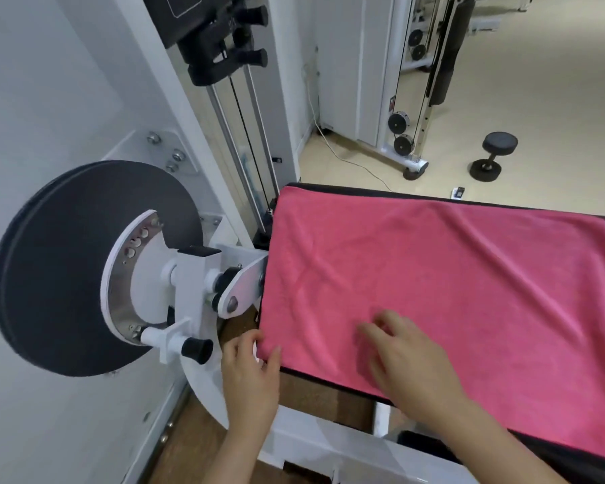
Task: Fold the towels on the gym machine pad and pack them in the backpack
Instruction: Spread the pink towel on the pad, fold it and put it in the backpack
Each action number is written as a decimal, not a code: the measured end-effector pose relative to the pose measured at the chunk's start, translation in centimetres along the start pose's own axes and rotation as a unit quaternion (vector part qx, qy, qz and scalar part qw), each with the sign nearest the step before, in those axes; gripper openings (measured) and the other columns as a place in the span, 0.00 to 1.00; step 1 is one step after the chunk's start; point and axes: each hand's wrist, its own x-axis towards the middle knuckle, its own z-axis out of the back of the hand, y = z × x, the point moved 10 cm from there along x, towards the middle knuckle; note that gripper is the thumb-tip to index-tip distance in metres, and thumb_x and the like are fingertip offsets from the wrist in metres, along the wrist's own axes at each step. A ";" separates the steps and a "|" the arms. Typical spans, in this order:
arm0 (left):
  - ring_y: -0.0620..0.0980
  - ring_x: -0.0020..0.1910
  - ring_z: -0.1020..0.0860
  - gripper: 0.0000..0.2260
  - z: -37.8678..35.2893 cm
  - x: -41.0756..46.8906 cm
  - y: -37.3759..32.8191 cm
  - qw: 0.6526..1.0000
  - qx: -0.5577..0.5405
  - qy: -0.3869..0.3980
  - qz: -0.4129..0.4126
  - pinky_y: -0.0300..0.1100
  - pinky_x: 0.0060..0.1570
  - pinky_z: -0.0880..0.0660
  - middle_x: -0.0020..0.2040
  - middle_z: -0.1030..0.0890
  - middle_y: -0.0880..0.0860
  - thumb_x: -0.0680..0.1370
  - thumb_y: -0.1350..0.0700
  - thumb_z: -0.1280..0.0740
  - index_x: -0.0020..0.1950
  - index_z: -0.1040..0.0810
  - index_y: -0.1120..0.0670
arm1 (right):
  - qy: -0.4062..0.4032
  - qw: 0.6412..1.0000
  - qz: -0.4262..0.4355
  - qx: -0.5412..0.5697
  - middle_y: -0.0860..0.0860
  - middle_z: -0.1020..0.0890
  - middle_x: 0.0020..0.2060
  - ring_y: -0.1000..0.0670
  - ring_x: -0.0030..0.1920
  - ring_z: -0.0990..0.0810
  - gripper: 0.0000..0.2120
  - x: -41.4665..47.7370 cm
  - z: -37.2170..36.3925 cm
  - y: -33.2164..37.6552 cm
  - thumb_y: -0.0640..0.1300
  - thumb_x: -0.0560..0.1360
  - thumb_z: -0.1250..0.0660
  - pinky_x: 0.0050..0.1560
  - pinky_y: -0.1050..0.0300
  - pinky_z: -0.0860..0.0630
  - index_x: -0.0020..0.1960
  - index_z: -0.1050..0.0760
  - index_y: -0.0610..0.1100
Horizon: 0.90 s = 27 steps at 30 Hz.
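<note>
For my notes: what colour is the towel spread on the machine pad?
The towel is plain pink, with no pattern; the head view shows it.

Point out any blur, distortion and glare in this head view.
Head view: the right hand is smeared by motion at its fingertips; the left hand, pinching the pink towel at its corner, is sharper; wide-angle bending tilts the white machine frame; light is soft and even, no harsh glare.

"What is the pink towel (451, 291) covering?"

"It is hiding nearly all of the pad (364, 192), and both are running off the right edge."

"And the hands?"

"The right hand (409, 365) is showing blurred. The towel's corner is hiding the fingertips of the left hand (250, 375). The card (458, 193) on the floor is showing too small to read."
</note>
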 end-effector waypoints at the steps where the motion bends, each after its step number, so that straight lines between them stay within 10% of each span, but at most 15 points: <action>1: 0.41 0.45 0.25 0.08 0.1 -0.1 0.3 1.000 -0.022 -0.002 0.017 0.31 0.44 0.33 0.54 0.29 0.48 0.77 0.54 0.30 0.55 0.25 0.48 | -0.004 1.000 -0.009 -0.006 0.49 0.23 0.49 0.44 0.42 0.21 0.17 -0.6 -0.6 0.2 0.46 0.67 0.34 0.21 0.52 0.27 0.56 0.23 0.50; 8: 0.42 0.42 0.24 0.10 0.7 0.8 0.8 1.000 -0.011 -0.003 -0.010 0.37 0.41 0.30 0.47 0.23 0.48 0.79 0.62 0.36 0.47 0.22 0.47 | 0.012 0.995 -0.080 -0.057 0.42 0.24 0.61 0.41 0.55 0.21 0.25 -2.3 -3.0 1.1 0.40 0.60 0.26 0.33 0.49 0.20 0.58 0.22 0.47; 15: 0.52 0.44 0.25 0.09 1.6 1.4 0.1 0.997 0.030 0.019 -0.066 0.43 0.43 0.31 0.51 0.29 0.50 0.79 0.61 0.39 0.51 0.20 0.52 | 0.028 0.982 -0.150 0.112 0.53 0.40 0.76 0.50 0.73 0.36 0.28 -5.7 -1.0 0.5 0.42 0.75 0.39 0.68 0.53 0.32 0.75 0.37 0.53; 22: 0.44 0.43 0.24 0.11 -3.2 -7.1 -9.2 0.947 0.025 0.177 -0.266 0.41 0.39 0.29 0.49 0.25 0.44 0.78 0.61 0.35 0.55 0.21 0.47 | -0.096 0.873 -0.341 0.335 0.54 0.19 0.49 0.55 0.45 0.20 0.15 -17.1 1.9 -7.0 0.40 0.75 0.36 0.51 0.53 0.21 0.59 0.24 0.53; 27: 0.45 0.50 0.22 0.11 -9.4 -16.4 -16.0 0.853 0.073 0.273 -0.439 0.40 0.43 0.27 0.51 0.22 0.40 0.79 0.54 0.36 0.60 0.23 0.44 | -0.188 0.791 -0.449 0.371 0.53 0.19 0.44 0.57 0.42 0.21 0.13 -25.4 3.3 -13.6 0.37 0.76 0.36 0.38 0.71 0.28 0.58 0.25 0.48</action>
